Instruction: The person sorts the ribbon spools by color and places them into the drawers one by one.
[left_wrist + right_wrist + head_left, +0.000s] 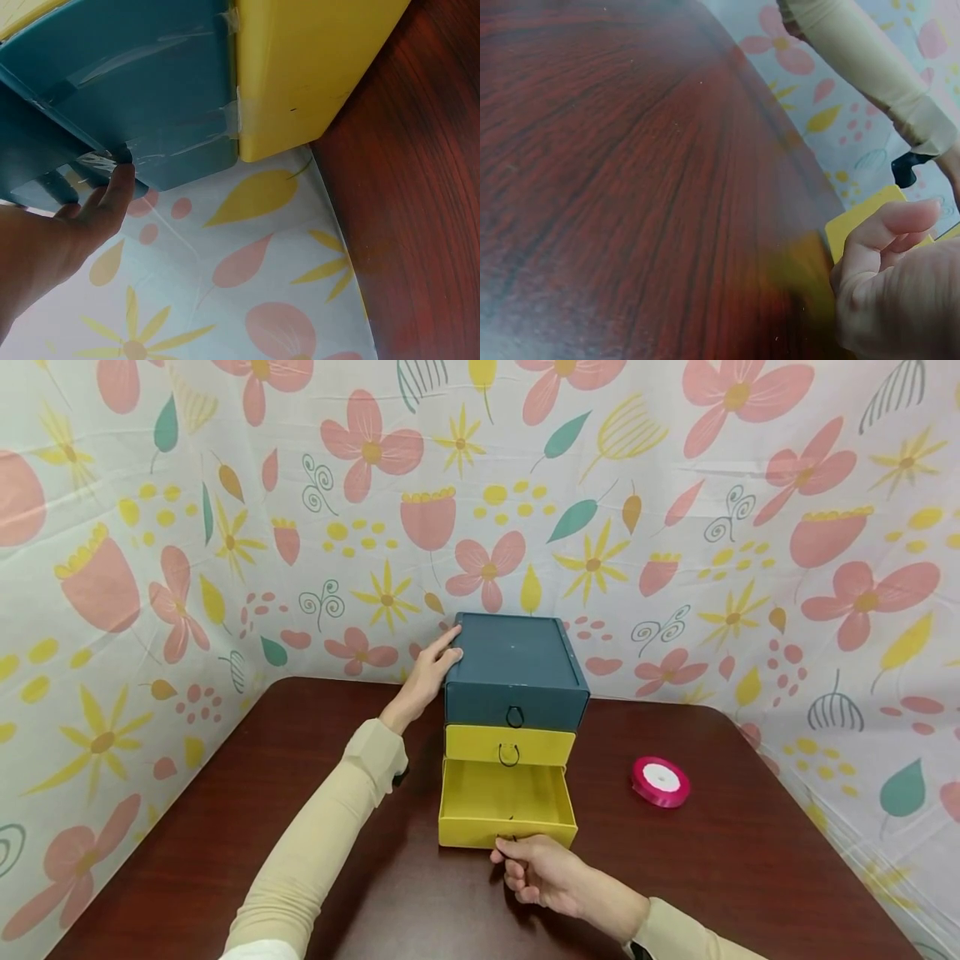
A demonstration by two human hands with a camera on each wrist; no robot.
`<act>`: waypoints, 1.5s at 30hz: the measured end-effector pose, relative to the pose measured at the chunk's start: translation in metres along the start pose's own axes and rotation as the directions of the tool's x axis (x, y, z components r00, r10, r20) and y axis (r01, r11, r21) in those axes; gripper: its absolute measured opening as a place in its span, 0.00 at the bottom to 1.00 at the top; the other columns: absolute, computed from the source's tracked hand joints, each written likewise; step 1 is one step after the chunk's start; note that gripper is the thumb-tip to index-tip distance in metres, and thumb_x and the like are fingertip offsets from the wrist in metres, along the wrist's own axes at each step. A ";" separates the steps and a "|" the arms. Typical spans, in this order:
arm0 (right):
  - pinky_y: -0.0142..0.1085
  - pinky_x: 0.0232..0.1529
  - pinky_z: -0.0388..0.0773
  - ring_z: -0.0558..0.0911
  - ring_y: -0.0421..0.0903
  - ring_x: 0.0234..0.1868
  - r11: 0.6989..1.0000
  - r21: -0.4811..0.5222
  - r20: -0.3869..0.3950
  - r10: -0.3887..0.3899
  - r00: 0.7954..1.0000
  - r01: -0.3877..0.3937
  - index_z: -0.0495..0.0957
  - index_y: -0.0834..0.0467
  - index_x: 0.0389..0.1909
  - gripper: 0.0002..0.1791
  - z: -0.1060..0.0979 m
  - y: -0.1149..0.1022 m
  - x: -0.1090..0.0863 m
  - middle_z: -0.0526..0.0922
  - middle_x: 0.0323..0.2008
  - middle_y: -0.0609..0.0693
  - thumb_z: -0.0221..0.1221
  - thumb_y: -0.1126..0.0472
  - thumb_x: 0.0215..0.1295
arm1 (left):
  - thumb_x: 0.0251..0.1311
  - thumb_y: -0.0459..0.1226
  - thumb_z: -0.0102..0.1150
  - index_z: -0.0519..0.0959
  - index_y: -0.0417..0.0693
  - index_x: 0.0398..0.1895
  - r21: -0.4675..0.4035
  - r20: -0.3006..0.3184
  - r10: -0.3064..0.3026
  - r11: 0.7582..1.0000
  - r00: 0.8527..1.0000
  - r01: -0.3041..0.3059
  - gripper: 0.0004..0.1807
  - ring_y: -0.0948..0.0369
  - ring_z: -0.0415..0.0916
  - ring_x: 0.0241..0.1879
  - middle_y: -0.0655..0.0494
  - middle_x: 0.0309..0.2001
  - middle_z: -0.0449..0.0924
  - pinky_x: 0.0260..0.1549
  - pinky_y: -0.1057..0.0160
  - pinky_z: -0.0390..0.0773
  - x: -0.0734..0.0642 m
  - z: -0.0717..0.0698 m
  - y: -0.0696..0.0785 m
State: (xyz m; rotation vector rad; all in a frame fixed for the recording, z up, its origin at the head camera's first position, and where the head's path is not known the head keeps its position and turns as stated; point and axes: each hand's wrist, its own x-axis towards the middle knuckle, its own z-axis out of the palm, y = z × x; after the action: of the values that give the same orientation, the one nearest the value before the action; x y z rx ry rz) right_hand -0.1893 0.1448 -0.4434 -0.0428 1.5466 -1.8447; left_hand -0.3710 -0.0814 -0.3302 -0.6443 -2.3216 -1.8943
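A small drawer cabinet has a dark blue top unit above two yellow drawers. The bottom yellow drawer is pulled out and its inside shows bare. With thumb and finger, my right hand pinches the black loop pull at that drawer's front; curled fingers appear beside the yellow front in the right wrist view. My left hand rests on the upper left edge of the blue unit, fingers extended. In the left wrist view, its fingertips touch the taped blue side.
The middle yellow drawer is closed, with its own black loop. To the right of the cabinet lies a pink ribbon spool on the dark wood table. A flower-patterned curtain hangs behind and at both sides.
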 end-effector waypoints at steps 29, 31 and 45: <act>0.36 0.15 0.73 0.71 0.43 0.13 0.580 -0.771 -0.262 -0.665 0.699 0.263 0.82 0.62 0.35 0.20 -0.080 -0.111 -0.051 0.75 0.17 0.51 0.55 0.47 0.69 | 0.71 0.50 0.43 0.53 0.60 0.77 0.011 0.002 0.002 1.000 1.000 -0.002 0.32 0.52 0.52 0.75 0.55 0.77 0.48 0.71 0.47 0.57 0.000 -0.003 0.002; 0.33 0.18 0.73 0.72 0.41 0.15 0.452 -0.867 -0.263 -0.773 0.578 0.210 0.83 0.60 0.34 0.18 -0.098 -0.113 -0.048 0.78 0.18 0.52 0.56 0.49 0.69 | 0.71 0.50 0.43 0.53 0.60 0.77 0.007 0.003 0.004 1.000 1.000 -0.004 0.32 0.52 0.52 0.74 0.55 0.77 0.48 0.71 0.47 0.57 0.001 -0.002 0.002; 0.72 0.51 0.61 0.59 0.78 0.58 0.262 -0.897 -0.441 -0.561 0.701 -0.355 0.59 0.66 0.69 0.49 -0.196 -0.092 -0.034 0.59 0.64 0.78 0.57 0.34 0.59 | 0.71 0.51 0.43 0.53 0.62 0.76 0.006 0.006 -0.006 1.000 1.000 0.005 0.32 0.52 0.53 0.74 0.55 0.77 0.49 0.70 0.47 0.58 -0.001 -0.001 0.001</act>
State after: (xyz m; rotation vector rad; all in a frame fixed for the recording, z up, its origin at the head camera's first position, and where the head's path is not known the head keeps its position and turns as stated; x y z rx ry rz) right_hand -0.2989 0.3311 -0.4046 -0.0020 3.1749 -0.5498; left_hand -0.3700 -0.0821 -0.3290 -0.6451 -2.3343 -1.8899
